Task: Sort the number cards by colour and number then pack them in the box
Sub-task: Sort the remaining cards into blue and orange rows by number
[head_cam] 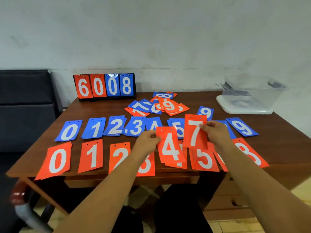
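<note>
On the brown wooden surface (104, 111) lie two rows of cards: a blue row (104, 128) reading 0 to 9 behind a red row (75, 158) nearer the edge. The left hand (148, 138) pinches a red 4 card (169, 145) by its left edge, above the red piles; the right hand (217, 130) holds a red 7 card (195, 132) upright beside it. An unsorted heap (159, 105) sits behind the rows, a scoreboard stand (104, 86) showing 6008 at the back left, and a clear plastic box (250, 95) at the back right.

The left hand (148, 138) and forearm hide most of the red 3 card (146, 165).
</note>
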`<state>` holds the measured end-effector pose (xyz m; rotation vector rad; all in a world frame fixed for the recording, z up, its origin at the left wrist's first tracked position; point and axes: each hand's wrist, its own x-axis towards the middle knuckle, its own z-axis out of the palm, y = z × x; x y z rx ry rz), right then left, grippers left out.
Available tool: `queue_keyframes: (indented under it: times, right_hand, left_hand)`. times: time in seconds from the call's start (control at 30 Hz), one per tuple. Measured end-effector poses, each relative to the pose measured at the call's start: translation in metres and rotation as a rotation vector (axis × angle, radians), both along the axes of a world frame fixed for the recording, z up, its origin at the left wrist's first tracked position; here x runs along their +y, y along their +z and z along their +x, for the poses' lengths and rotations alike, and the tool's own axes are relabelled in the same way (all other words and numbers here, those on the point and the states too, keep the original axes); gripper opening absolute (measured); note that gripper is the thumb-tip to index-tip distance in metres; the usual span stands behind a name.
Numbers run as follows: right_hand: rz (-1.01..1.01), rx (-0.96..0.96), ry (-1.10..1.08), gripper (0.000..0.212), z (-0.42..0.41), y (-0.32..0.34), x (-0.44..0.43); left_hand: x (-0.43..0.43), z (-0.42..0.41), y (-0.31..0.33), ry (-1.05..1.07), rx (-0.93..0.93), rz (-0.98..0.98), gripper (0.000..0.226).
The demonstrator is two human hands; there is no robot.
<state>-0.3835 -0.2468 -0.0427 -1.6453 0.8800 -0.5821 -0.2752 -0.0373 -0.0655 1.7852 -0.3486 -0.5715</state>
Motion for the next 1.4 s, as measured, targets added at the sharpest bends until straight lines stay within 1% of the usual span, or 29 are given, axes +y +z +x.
queue_keyframes:
  times: [0.03,0.1,0.2,0.23,0.3,0.37,0.43,0.47,0.53,0.6,0.67,0.73,0.87,0.97,1.07,1.2,1.33,1.4]
  right_hand:
    - [0.017,0.015,-0.033,0.021,-0.008,-0.005,-0.008]
    - [0.024,0.034,-0.072,0.029,-0.02,-0.011,-0.016]
    - [0.018,0.014,-0.138,0.022,-0.042,-0.015,-0.032]
    - [0.017,0.012,-0.152,0.018,-0.049,-0.016,-0.038]
    - [0.021,0.007,-0.179,0.022,-0.061,-0.021,-0.049]
    - [0.015,0.014,-0.193,0.024,-0.07,-0.024,-0.058]
    - [-0.021,0.037,-0.205,0.024,-0.077,-0.026,-0.067]
    - [-0.037,0.035,-0.219,0.027,-0.079,-0.027,-0.071]
    - [-0.048,0.045,-0.268,0.029,-0.083,-0.029,-0.082]
    - [-0.044,0.059,-0.349,0.028,-0.089,-0.029,-0.095]
    - [-0.054,0.032,-0.426,0.026,-0.098,-0.03,-0.108]
    - [-0.058,0.042,-0.446,0.028,-0.107,-0.029,-0.118]
    - [-0.044,0.093,-0.324,0.028,-0.113,-0.037,-0.127]
    - [-0.031,0.177,-0.236,0.021,-0.115,-0.051,-0.131]
    - [-0.094,0.242,-0.234,0.019,-0.121,-0.06,-0.144]
    - [-0.202,0.374,-0.235,0.029,-0.129,-0.059,-0.17]
    - [-0.24,0.393,-0.25,0.032,-0.134,-0.053,-0.19]
    - [-0.237,0.367,-0.274,0.034,-0.136,-0.048,-0.194]
  left_hand:
    - [-0.008,-0.006,-0.005,-0.014,-0.009,0.033,0.005]
    - [-0.024,-0.007,-0.019,-0.02,-0.123,0.121,0.016]
    - [-0.043,-0.009,-0.033,-0.095,-0.389,0.326,0.018]
    - [-0.047,-0.009,-0.039,-0.108,-0.448,0.381,0.019]
    - [-0.052,-0.01,-0.049,-0.097,-0.527,0.49,0.026]
    - [-0.053,-0.012,-0.054,-0.053,-0.61,0.567,0.037]
    - [-0.055,-0.017,-0.055,-0.009,-0.705,0.572,0.043]
    - [-0.057,-0.02,-0.053,-0.025,-0.768,0.544,0.04]
    - [-0.064,-0.032,-0.049,-0.159,-0.91,0.45,0.03]
    - [-0.077,-0.048,-0.045,-0.346,-0.993,0.364,0.028]
    - [-0.093,-0.066,-0.045,-0.491,-1.023,0.3,0.032]
    - [-0.111,-0.082,-0.049,-0.585,-1.016,0.283,0.039]
    - [-0.141,-0.097,-0.062,-0.707,-1.047,0.372,0.05]
    - [-0.153,-0.097,-0.072,-0.735,-1.078,0.417,0.049]
    - [-0.155,-0.094,-0.08,-0.723,-1.069,0.407,0.048]
    - [-0.155,-0.092,-0.083,-0.72,-1.026,0.372,0.047]
    - [-0.156,-0.092,-0.083,-0.724,-1.001,0.389,0.048]
    - [-0.157,-0.091,-0.082,-0.73,-0.984,0.395,0.048]
